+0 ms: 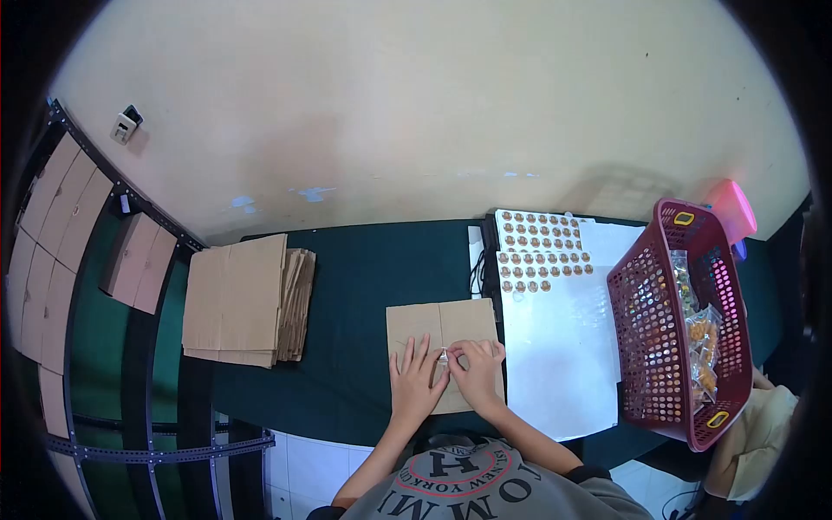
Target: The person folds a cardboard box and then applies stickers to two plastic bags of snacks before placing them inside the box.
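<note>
head view, near: the left hand (414, 380) lies flat, fingers spread, on a folded cardboard piece (444, 338) on the dark table (347, 286). the right hand (478, 371) pinches a small clear sticker (445, 354) at the seam; sealing looks underway, so pressing it flat comes next. farther right lies the sticker sheet (542, 251), far left the cardboard stack (247, 299).

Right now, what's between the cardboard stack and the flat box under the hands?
Head view: only bare dark green tablecloth lies between the cardboard stack and the flat box; nothing sits in that stretch.
</note>
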Demonstrator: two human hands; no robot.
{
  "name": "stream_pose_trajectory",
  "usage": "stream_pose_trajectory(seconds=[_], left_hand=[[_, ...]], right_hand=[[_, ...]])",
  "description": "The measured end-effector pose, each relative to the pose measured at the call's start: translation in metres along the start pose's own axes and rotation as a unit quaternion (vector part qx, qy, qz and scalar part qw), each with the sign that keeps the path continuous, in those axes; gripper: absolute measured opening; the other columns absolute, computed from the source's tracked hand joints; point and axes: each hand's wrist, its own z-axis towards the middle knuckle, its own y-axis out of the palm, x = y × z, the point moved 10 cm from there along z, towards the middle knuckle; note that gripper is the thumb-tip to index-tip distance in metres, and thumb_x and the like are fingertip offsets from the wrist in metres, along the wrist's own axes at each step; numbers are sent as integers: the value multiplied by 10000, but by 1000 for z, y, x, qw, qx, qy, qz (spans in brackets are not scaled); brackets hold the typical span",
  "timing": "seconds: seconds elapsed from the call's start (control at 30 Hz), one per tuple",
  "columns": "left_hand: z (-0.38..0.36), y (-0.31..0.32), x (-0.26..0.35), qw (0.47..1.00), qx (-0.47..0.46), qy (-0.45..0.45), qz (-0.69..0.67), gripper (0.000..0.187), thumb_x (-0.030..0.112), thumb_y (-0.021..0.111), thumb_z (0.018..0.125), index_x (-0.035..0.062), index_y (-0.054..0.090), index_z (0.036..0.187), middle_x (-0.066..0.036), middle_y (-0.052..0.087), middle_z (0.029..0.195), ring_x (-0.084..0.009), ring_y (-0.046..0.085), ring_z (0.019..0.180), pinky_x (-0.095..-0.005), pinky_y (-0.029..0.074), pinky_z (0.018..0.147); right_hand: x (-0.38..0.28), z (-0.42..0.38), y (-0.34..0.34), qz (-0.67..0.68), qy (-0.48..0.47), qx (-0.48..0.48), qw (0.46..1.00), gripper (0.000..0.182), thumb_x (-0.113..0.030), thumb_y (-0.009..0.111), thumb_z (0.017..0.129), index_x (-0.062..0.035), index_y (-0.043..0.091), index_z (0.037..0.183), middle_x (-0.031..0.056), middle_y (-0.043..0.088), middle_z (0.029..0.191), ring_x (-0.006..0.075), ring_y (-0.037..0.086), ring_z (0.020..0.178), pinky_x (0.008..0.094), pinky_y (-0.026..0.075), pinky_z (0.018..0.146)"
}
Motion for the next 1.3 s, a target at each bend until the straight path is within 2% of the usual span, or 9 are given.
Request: stream_pose_trajectory(seconds=[0.2,0.4,0.5,0.57,0.6,0.8,0.93,1.0,1.3], left_hand=[[1,-5,-1,1000,25,5,-3,339,313,543,780,121,557,1060,-84,366,1331,-300,281,1255,-513,160,991],[2,-6,0,1000,29,0,7,322,282,554,769,120,577,1046,-84,394,1309,-297,306,1239,-502,202,975],[1,-5,-1,999,48,10,15,262,241,547,777,123,598,1005,-78,414,1290,-291,328,1223,-495,200,977],[4,-10,-5,998,63,-10,-28,201,209,545,782,124,618,949,-67,443,1257,-275,357,1195,-481,200,976],[5,-16,-2,996,88,-10,-33,142,202,567,773,118,629,870,-50,476,1205,-259,386,1147,-456,214,955],[10,-17,-4,994,98,-25,-48,106,201,603,742,108,616,790,-33,495,1148,-252,401,1090,-423,231,911],[12,-17,-1,993,100,-38,-46,98,201,610,732,110,610,768,-30,494,1146,-250,391,1099,-433,224,914],[16,-16,-2,993,90,-69,-28,115,223,621,722,117,612,765,-24,497,1137,-242,390,1086,-401,233,902],[18,-9,-12,991,101,-76,-41,116,236,626,715,129,604,755,-7,487,1112,-237,372,1077,-403,221,896]], right_hand=[[-4,2,1,-8,-7,15,1000,80,-146,638,707,-129,586,767,-39,574,681,149,494,783,417,211,886],[-6,2,-2,-16,-24,22,999,105,-134,626,695,-131,595,795,10,504,777,176,469,811,392,250,810],[-6,3,2,-47,-22,-6,999,131,-131,631,677,-144,606,805,24,473,806,180,459,823,374,259,771],[-8,1,2,-42,-44,-4,998,130,-131,631,676,-155,615,803,24,470,805,182,455,824,372,259,769],[-8,1,1,-42,-43,-5,998,130,-131,631,676,-155,615,803,24,470,805,182,455,824,372,259,769],[-7,4,-1,-21,-65,-42,997,116,-117,621,685,-136,619,800,23,473,791,181,470,810,367,277,758],[-5,5,3,-40,-93,-51,994,101,-110,616,684,-122,606,784,26,479,771,183,481,806,368,295,743],[-6,6,4,-40,-103,-48,993,92,-110,615,683,-119,601,774,26,481,766,184,484,807,370,299,739],[-10,6,0,-57,-110,-24,992,64,-113,601,676,-123,586,738,26,489,745,190,494,780,372,302,724]])
